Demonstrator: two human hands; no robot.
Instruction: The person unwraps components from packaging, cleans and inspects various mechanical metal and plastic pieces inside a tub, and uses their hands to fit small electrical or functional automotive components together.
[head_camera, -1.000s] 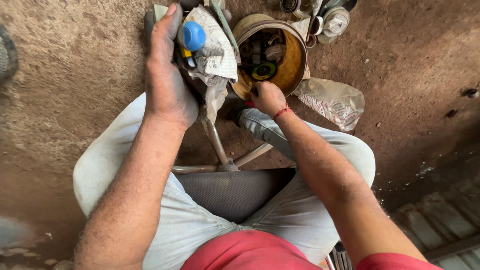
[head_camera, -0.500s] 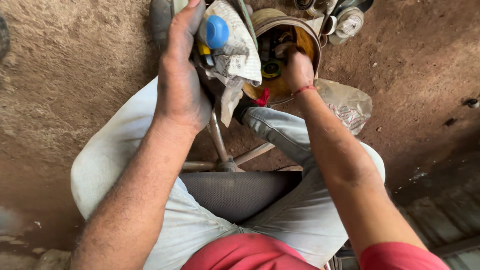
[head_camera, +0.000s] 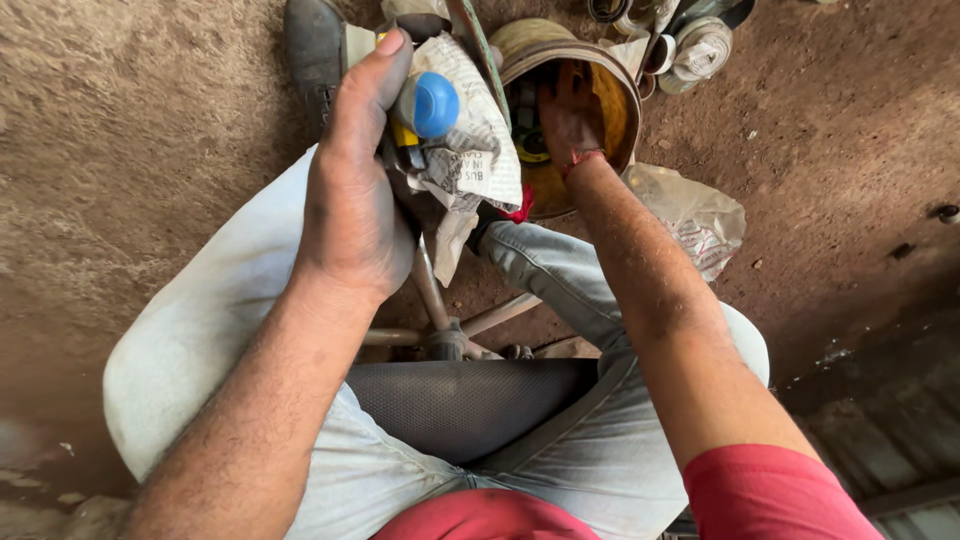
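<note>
My left hand grips a bundle of crumpled newspaper with a blue-capped yellow bottle tucked in it, held above my left knee. My right hand reaches down inside a round yellow bucket on the ground ahead; its fingers are among dark items in there, including a small round green-and-black thing. Whether the right hand holds anything is hidden. A red thread circles my right wrist.
I sit on a stool with a dark mesh seat and metal legs. A clear plastic bag lies right of the bucket. Rolls of tape and rings lie behind it. A dark shoe rests on the dirt floor.
My right hand has gone from the bucket's near rim down into the bucket. My left hand with the newspaper bundle has shifted slightly right and nearer the camera.
</note>
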